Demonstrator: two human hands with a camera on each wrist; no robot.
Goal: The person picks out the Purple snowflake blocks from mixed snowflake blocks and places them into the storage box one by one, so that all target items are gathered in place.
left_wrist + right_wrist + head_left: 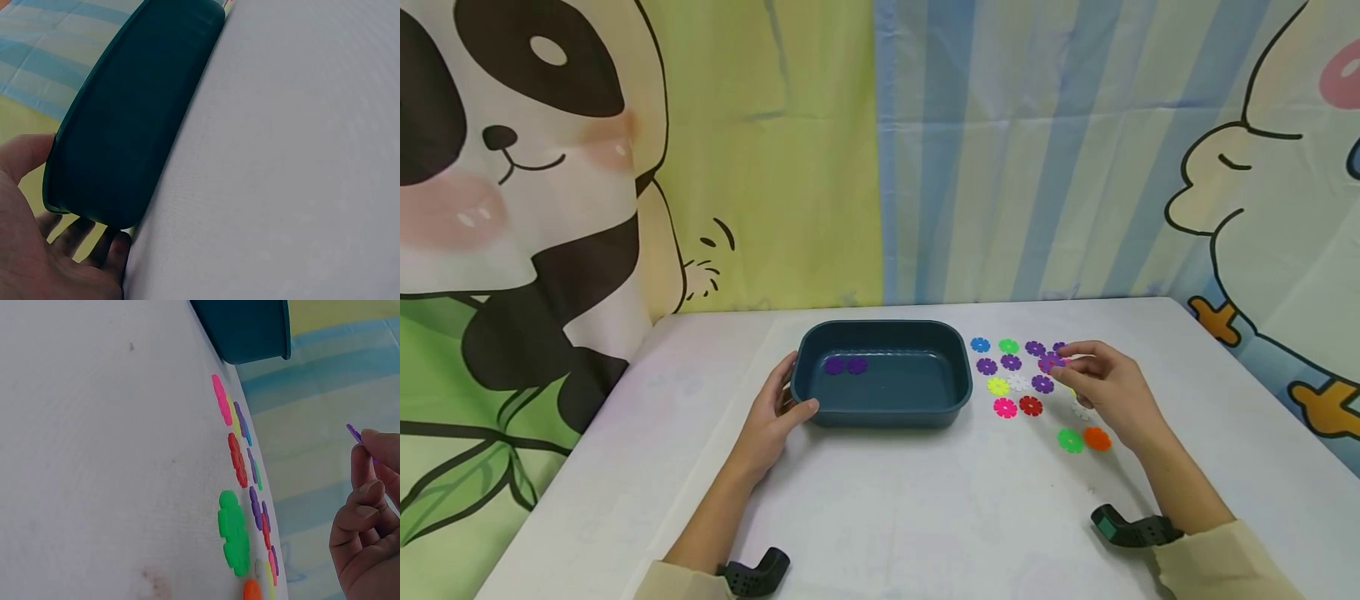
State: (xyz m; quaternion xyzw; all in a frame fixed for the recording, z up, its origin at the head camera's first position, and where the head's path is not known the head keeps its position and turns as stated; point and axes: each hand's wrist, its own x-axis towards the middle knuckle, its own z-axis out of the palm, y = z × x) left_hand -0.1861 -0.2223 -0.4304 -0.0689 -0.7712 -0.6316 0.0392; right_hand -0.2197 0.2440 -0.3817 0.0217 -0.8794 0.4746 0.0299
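A dark teal rectangular plastic tub [880,417] stands on the white table. My left hand [772,421] grips its left end, thumb at the front corner of the rim and the other fingers along the end wall. Two purple flower-shaped discs [846,365] lie inside the tub. Over to the right, my right hand [1111,387] pinches another purple disc [354,433] between thumb and index finger, raised above the table. Below and around that hand lie loose discs, among them a green one [1071,441] and an orange one [1097,439].
More flower-shaped discs in purple, blue, yellow, white, pink and red [1031,406] are spread flat between the tub and my right hand. The white table [910,508] ends at a cartoon-printed curtain [775,167] behind. Each wrist carries a black band [1138,529].
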